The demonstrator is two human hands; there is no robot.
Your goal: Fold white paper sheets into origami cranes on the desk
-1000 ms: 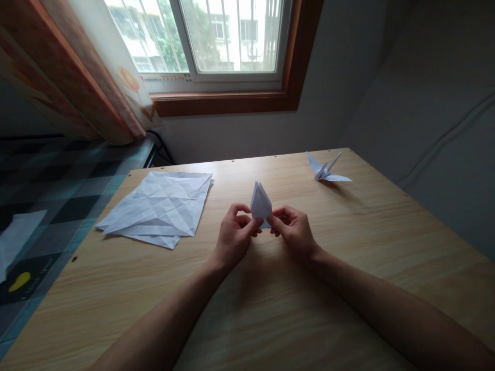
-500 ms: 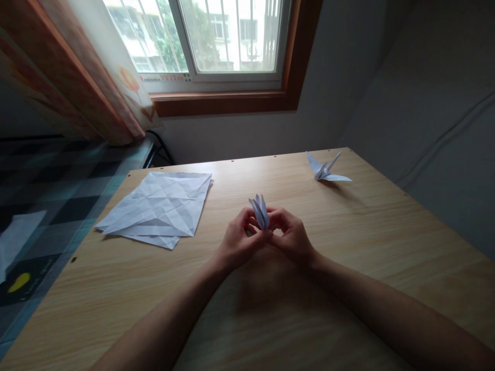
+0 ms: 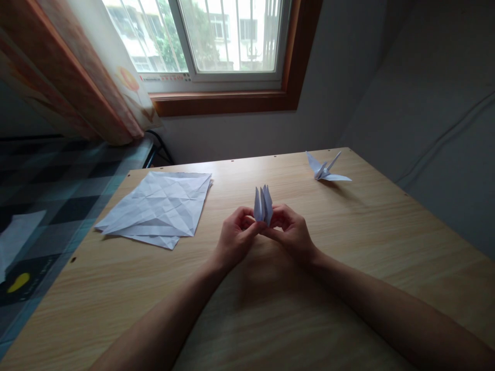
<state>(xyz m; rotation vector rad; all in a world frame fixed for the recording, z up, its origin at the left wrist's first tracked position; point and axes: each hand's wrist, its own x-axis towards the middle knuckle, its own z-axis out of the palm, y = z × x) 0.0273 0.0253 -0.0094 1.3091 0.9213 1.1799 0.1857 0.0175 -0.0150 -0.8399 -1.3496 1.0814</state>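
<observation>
Between my two hands a small folded paper (image 3: 263, 207) stands upright, its several narrow white points facing up and slightly fanned apart. My left hand (image 3: 238, 234) pinches its lower left side with thumb and fingers. From the other side my right hand (image 3: 291, 232) grips the lower right, thumb close to the left thumb at the base. The paper's bottom is hidden behind the thumbs. A finished white paper crane (image 3: 324, 172) with spread wings sits near the far right corner of the table.
Creased white paper sheets (image 3: 166, 203) lie stacked at the left of the wooden table (image 3: 348, 247). Beyond the left edge is a checked cloth surface (image 3: 77, 170) with a white paper on it. A window (image 3: 232, 41) and a curtain (image 3: 116, 82) are behind.
The folded paper has risen slightly and turned more upright, its points now spread wider. Both hands have shifted their grip a little and stay on it.
</observation>
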